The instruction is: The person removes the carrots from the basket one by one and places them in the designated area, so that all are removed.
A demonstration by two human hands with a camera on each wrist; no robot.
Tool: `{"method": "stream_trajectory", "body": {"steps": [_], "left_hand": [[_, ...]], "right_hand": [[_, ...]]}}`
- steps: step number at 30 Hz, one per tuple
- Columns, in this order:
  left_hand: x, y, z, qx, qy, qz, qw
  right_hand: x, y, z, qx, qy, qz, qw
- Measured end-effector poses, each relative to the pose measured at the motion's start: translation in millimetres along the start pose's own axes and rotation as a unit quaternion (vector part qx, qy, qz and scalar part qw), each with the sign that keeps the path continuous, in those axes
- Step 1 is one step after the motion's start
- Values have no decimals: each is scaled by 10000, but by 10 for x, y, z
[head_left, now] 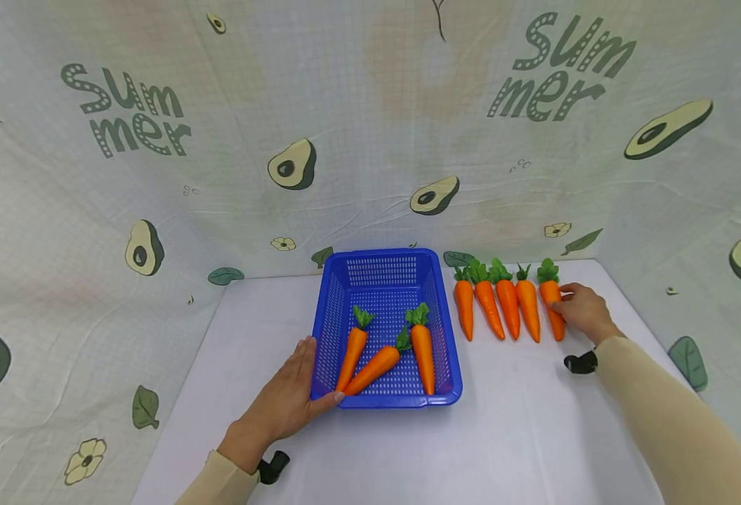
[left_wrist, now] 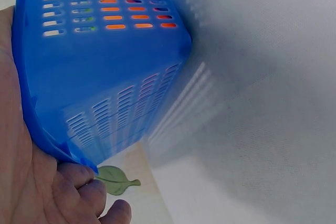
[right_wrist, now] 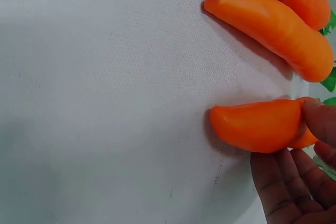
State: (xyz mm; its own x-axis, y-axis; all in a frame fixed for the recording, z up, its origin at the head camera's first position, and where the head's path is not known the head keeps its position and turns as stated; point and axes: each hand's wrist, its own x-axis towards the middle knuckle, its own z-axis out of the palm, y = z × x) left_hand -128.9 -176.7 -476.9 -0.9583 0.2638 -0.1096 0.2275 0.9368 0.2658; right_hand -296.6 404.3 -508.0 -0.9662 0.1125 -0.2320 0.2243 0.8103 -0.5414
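A blue plastic basket (head_left: 385, 401) with slotted walls stands on the table, three carrots (head_left: 378, 369) lying inside. My left hand (head_left: 288, 393) rests against its front left corner, fingers straight along the left wall and thumb at the front rim. In the left wrist view the hand (left_wrist: 47, 182) lies along the basket's rim (left_wrist: 26, 93). To the right, my right hand (head_left: 587, 312) grips the rightmost carrot (head_left: 554, 308) of a row. Close up, the thumb is on top of this carrot (right_wrist: 262, 124) and the other fingers are at its side.
Several orange carrots (head_left: 507, 308) with green tops lie side by side between the basket and my right hand. A white cloth-covered table (head_left: 496, 435) spreads beneath. Behind rises a printed curtain (head_left: 357, 84) with avocados and lettering, also hanging at both sides.
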Motion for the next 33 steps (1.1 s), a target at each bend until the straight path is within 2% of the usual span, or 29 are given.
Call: {"method": "stream_trajectory", "body": {"steps": [6,18,22,26,33], "left_hand": [[0,7,-2,-6,-13,11,10000],[-1,11,-5,8,-45,-17,10000],[3,-2,3,46,-26,33,10000],[3,-15,12,77,18,75,9999],[0,-14,12,-29,39,64,10000]], "right_hand": [[8,-24,28,88,-122,23,9999],[-17,-78,37,91,66,87,9999],[-32,-137,59,159,324,-61,9993],[-68,-300,99,401,716,-247,9963],[-172,-655,189,986,1332,-716,9836]]}}
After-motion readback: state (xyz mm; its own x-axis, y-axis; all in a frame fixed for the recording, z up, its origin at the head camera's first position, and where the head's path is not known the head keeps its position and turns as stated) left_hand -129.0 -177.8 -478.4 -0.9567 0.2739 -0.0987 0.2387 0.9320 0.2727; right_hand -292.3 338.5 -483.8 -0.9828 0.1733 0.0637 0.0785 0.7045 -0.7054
